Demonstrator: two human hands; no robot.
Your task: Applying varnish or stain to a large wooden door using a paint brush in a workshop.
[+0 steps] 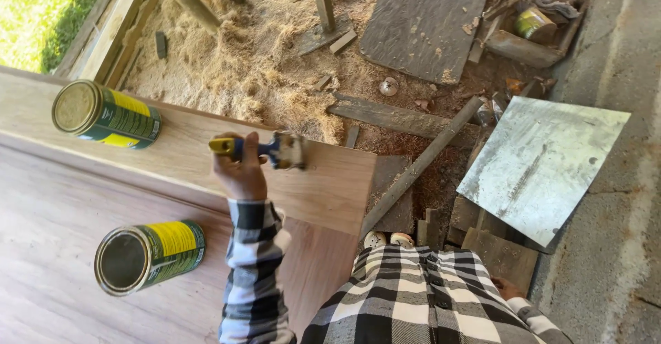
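My left hand [239, 172] grips a paintbrush [265, 150] with a yellow and blue handle. Its bristles rest on the light wooden board [330, 185], near the board's right end. A closed green and yellow can [107, 115] stands on the same board to the left. An open can [148, 254] of the same kind sits on the lower wooden panel [48, 227], left of my checked sleeve. Only a small part of my right hand [506, 289] shows by my hip, behind the shirt.
Sawdust [255, 55] covers the ground beyond the board. Scrap planks, a grey sheet [427, 20], a metal sheet [544, 165] and a long stick [420, 168] lie to the right. Another can [533, 22] sits among clutter at top right. A concrete strip runs along the right edge.
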